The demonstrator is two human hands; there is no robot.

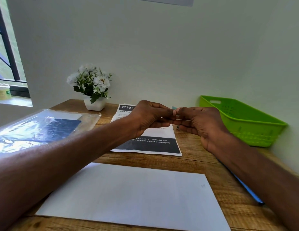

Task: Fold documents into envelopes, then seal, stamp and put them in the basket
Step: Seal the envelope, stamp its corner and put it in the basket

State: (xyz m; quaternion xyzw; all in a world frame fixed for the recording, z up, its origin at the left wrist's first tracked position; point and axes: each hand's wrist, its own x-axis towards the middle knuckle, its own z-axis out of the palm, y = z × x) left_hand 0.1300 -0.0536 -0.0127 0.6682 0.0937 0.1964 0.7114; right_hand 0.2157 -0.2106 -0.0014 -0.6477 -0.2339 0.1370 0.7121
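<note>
Both hands meet above the desk [200, 154], fingertips touching. Left hand [150, 118] and right hand [200, 124] each have curled fingers pinching a small stamp [174, 108], whose pale blue-green corner shows just above the fingertips; the rest is hidden. Directly beneath the hands lies a printed document [150, 145] headed "2720". Nearer the person, below both forearms, a white envelope [132, 195] lies flat. Right of the right hand sits a green basket [245, 120] against the wall. Left of the left hand lies a clear plastic sleeve [37, 129] with dark contents, and beyond it a potted white flower arrangement [92, 87]. A blue pen [245, 187] lies under the right forearm
</note>
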